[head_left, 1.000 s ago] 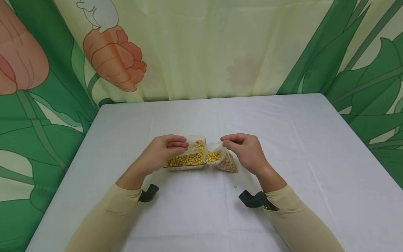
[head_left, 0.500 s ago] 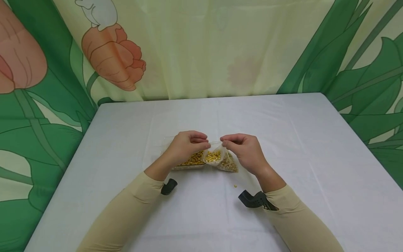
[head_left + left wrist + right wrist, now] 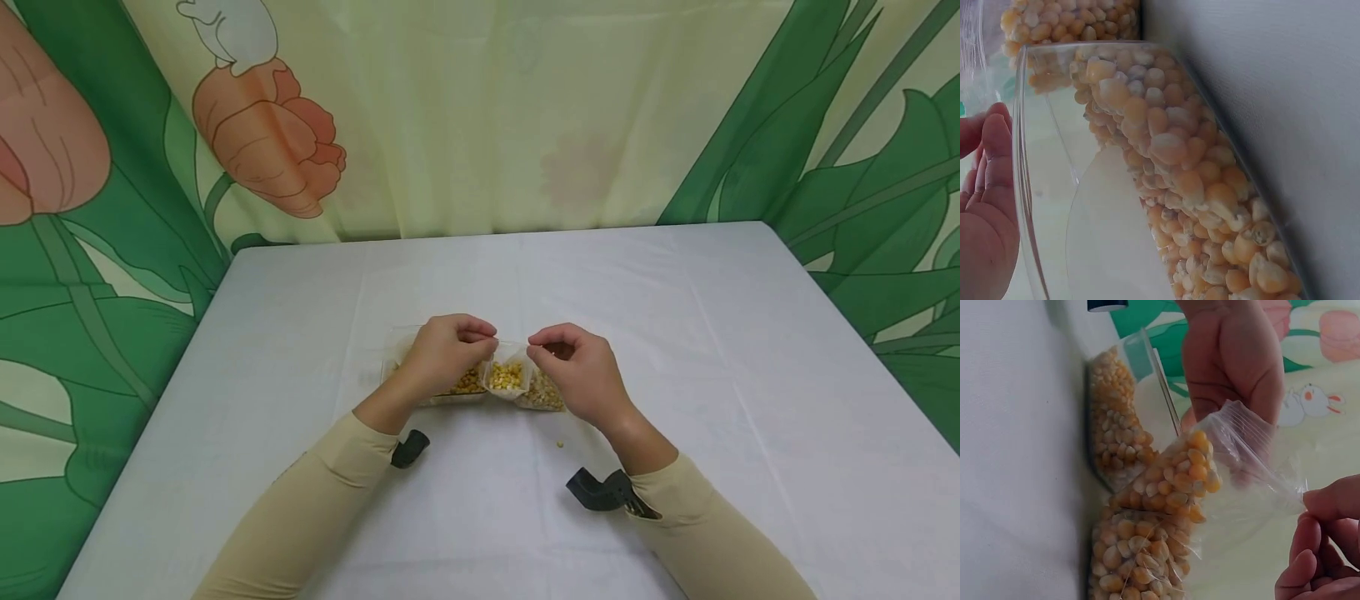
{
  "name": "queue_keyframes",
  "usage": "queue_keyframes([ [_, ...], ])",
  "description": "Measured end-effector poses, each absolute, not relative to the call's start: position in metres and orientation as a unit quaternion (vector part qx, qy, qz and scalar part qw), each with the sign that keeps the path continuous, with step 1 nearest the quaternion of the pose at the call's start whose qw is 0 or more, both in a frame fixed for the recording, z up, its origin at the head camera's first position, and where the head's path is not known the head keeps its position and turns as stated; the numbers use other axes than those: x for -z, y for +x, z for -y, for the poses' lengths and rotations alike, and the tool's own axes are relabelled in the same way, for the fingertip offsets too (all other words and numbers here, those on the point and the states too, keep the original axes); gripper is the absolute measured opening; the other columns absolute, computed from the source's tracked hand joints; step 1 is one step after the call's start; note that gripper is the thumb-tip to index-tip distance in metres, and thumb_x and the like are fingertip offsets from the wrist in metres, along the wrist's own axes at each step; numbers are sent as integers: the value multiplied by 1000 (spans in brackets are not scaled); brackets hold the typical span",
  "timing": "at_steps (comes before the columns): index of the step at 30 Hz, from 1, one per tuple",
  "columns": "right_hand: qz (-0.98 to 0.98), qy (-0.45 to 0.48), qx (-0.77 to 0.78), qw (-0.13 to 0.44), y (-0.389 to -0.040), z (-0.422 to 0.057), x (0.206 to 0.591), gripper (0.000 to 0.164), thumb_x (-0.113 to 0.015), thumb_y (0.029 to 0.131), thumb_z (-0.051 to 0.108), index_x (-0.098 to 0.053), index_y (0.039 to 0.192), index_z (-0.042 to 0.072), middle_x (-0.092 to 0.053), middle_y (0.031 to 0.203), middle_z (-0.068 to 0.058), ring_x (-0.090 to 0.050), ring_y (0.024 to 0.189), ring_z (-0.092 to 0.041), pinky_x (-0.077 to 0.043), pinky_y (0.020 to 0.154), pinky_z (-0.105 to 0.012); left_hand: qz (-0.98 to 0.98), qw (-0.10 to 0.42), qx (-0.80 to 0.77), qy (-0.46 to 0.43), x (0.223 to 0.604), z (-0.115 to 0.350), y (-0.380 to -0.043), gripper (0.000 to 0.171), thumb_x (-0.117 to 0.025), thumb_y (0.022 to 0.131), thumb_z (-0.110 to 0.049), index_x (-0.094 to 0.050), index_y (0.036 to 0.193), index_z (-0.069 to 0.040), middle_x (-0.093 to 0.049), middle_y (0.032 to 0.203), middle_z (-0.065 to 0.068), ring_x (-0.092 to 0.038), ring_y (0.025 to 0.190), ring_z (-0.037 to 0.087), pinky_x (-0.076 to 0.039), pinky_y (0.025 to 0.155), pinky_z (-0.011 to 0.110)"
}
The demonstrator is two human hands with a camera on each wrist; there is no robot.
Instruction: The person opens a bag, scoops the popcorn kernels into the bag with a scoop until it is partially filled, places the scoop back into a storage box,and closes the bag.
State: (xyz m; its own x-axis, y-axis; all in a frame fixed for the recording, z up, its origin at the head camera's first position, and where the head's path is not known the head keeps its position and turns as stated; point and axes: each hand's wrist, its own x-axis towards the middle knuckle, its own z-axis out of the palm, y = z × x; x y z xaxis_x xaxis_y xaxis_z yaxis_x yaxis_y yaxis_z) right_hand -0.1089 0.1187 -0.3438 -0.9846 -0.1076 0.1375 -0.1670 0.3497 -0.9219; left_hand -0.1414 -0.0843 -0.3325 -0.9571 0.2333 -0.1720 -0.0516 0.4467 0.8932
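A clear zip bag (image 3: 507, 375) of yellow corn kernels stands between my hands, its top edge spread open. My left hand (image 3: 453, 350) pinches one side of the bag's mouth, thumb against fingers, and covers part of the container behind it. Opposite it, my right hand (image 3: 576, 367) pinches the other side; the right wrist view shows the clear plastic (image 3: 1247, 450) drawn between both hands. Another clear bag of kernels (image 3: 1141, 556) lies right beside the held one, under my right hand. To the left stands a clear rectangular container (image 3: 1022, 156) with kernels (image 3: 1179, 169) in it.
A pale, round-edged piece (image 3: 1110, 231) lies inside the container against the kernels. One loose kernel (image 3: 559, 445) lies on the white tablecloth (image 3: 480, 508) in front of the bags. A printed curtain (image 3: 480, 125) hangs behind the table.
My left hand has moved right, from over the container to the bag's mouth, and now pinches it. My right hand has lowered slightly. The bag's opening now stands squarer.
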Motion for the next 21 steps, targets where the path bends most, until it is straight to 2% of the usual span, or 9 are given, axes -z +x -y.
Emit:
queue_keyframes([
  [4,823,103,-558,35,-103,-118,347,7,-68,92,2,-70,99,1,-67,92,-6,-58,80,-20,-50,69,-24,-821,143,-551,51,333,85,-142,22,-70,95,-18,-71,113,-5,-73,102,8,-68,89,17,-55,74,30],
  [7,824,136,-549,47,-97,-117,348,11,-71,90,0,-69,101,2,-64,91,-6,-57,79,-22,-48,68,-25,-806,143,-573,45,333,85,-142,23,-69,95,-17,-70,114,-3,-73,104,9,-68,89,19,-57,76,32],
  [13,843,167,-509,47,-92,-114,351,41,-86,79,7,-62,112,1,-58,107,-7,-58,90,-23,-51,76,-34,-769,141,-623,15,332,83,-142,23,-67,95,-13,-68,114,-1,-72,106,11,-67,90,20,-58,79,30],
  [16,855,172,-488,40,-91,-113,352,51,-88,76,7,-58,117,0,-55,110,-9,-55,91,-21,-51,77,-38,-751,141,-645,3,331,81,-142,23,-67,95,-11,-68,115,2,-71,107,14,-67,88,19,-58,78,29],
  [18,862,179,-472,50,-91,-113,353,51,-87,77,5,-57,118,0,-54,109,-9,-54,89,-21,-50,76,-36,-741,140,-657,-1,331,80,-142,23,-67,95,-9,-67,115,3,-71,107,15,-67,87,18,-58,78,28],
  [21,860,185,-469,82,-92,-114,353,43,-82,79,-1,-60,116,-1,-57,105,-9,-56,84,-20,-50,72,-31,-733,140,-666,-4,331,79,-143,25,-66,95,-7,-66,116,6,-70,107,17,-67,87,18,-58,78,27],
])
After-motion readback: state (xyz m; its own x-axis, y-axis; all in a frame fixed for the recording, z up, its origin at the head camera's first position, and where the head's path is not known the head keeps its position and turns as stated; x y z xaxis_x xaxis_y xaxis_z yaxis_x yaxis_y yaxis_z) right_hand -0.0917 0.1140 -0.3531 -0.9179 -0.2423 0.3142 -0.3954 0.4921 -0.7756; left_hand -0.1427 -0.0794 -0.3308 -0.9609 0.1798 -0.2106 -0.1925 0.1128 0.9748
